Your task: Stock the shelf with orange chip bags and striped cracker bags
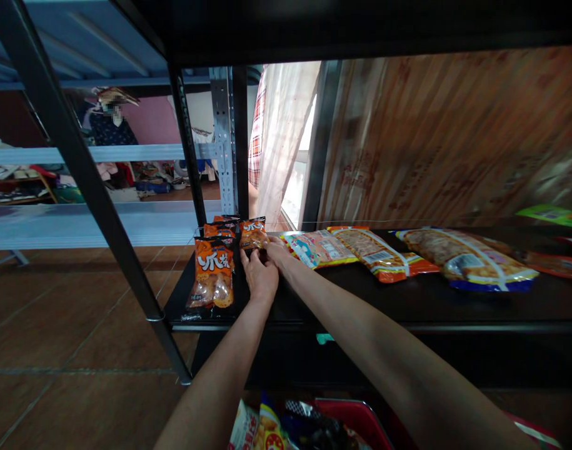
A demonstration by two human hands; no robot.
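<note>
On the black shelf (295,300), a small orange and black snack bag (253,234) stands upright between my two hands. My left hand (260,275) grips its lower front with bent fingers. At the bag's right side is my right hand (277,250), closed on its edge; the fingertips are partly hidden. Just left of them a matching snack bag (214,272) leans at the front of a row, with more of the same kind behind it. To the right of my right hand lies a flat, colourful packet (319,248).
Farther right lie an orange-edged packet (379,253) and a larger blue-edged packet (464,256). A black post (93,187) bounds the shelf's left end. Below, a red basket (356,412) holds several snack packets. Behind the curtain (286,144) a person in checked clothing partly shows.
</note>
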